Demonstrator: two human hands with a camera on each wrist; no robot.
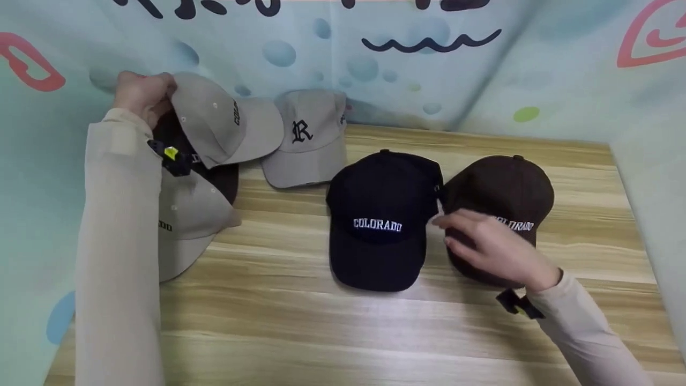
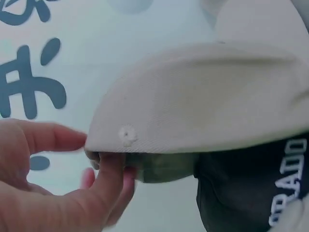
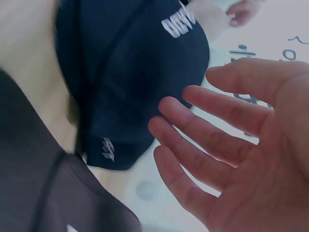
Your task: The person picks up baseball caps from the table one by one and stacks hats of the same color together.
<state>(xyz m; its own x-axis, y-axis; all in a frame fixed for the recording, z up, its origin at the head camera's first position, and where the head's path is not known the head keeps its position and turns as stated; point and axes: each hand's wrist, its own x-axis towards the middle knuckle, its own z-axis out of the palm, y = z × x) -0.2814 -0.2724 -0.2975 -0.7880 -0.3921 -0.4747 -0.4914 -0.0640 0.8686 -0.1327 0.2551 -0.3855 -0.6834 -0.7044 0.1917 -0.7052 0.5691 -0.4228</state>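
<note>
At the back left, my left hand [image 1: 140, 94] pinches the edge of a light grey baseball cap [image 1: 206, 115], its brim pointing right. In the left wrist view, the thumb and fingers grip the rim of this cap [image 2: 203, 96]. My right hand [image 1: 490, 249] hovers over a dark brown COLORADO cap [image 1: 504, 187], fingertips close to the right side of a navy COLORADO cap [image 1: 378, 187]. The right wrist view shows this hand's fingers [image 3: 207, 133] spread and relaxed, holding nothing, beside the navy cap [image 3: 125, 87]. Whether they touch it I cannot tell.
Under the held cap lies a dark cap [image 1: 228, 179]. Another light grey cap [image 1: 190, 212] is partly behind the left sleeve. A grey cap with an R [image 1: 311, 128] sits against the printed backdrop [image 1: 364, 75]. All are on a wood-grain table [image 1: 300, 332].
</note>
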